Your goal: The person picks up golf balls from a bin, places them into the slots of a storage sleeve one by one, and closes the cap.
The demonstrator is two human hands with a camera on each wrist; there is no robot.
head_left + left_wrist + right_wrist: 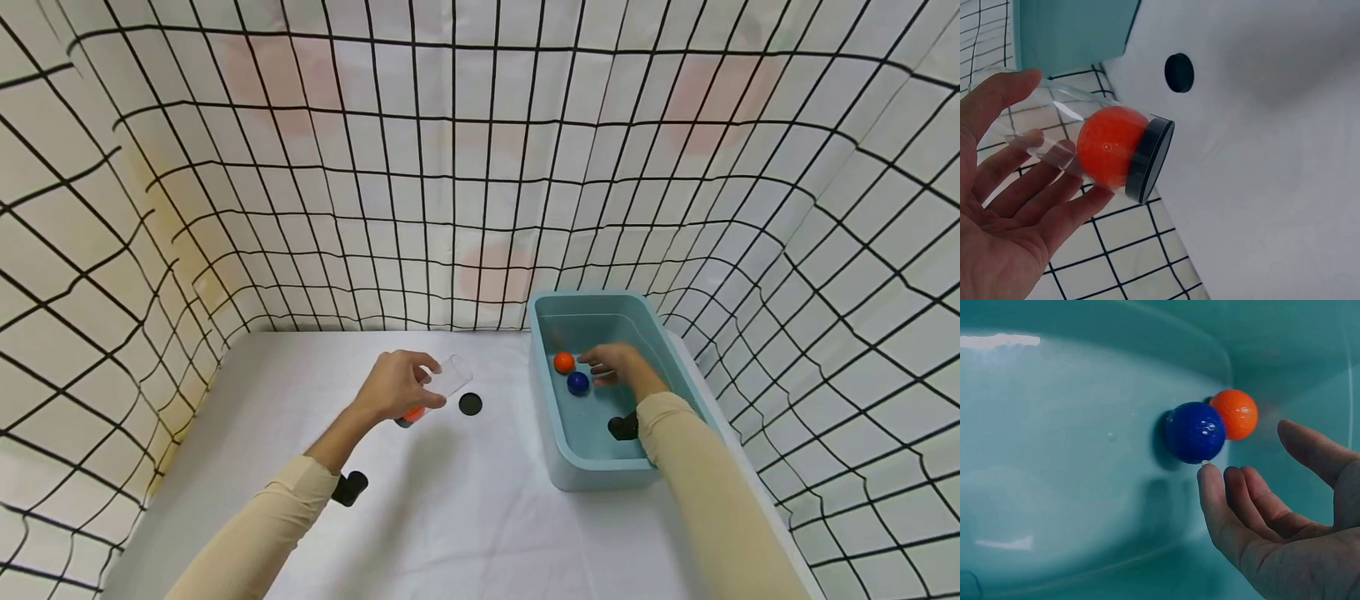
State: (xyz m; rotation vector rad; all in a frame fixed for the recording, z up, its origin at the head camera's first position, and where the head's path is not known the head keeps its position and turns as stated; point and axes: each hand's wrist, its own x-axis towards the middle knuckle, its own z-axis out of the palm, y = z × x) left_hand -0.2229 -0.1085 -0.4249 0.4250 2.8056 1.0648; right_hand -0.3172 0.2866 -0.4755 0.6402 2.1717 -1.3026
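Observation:
My left hand [397, 387] grips a clear plastic tube [1060, 100], thumb on one side and fingers curled round the other. The tube is held tilted over the white table, with an orange ball [1110, 147] inside against its black end cap [1150, 161]. My right hand [613, 364] reaches into the teal bin [607, 465] with its fingers loosely bent and nothing in its grasp. A blue ball [1195, 433] lies on the bin floor close by its fingertips. Just beyond sits a second orange ball [1235, 414], partly overlapped by the blue one in the right wrist view.
A loose round black cap [470, 404] lies on the white table [480, 517] between the tube and the bin. Black netting [450, 150] over white cloth walls in the back and both sides. The bin stands at the table's right, its walls rising around my right hand.

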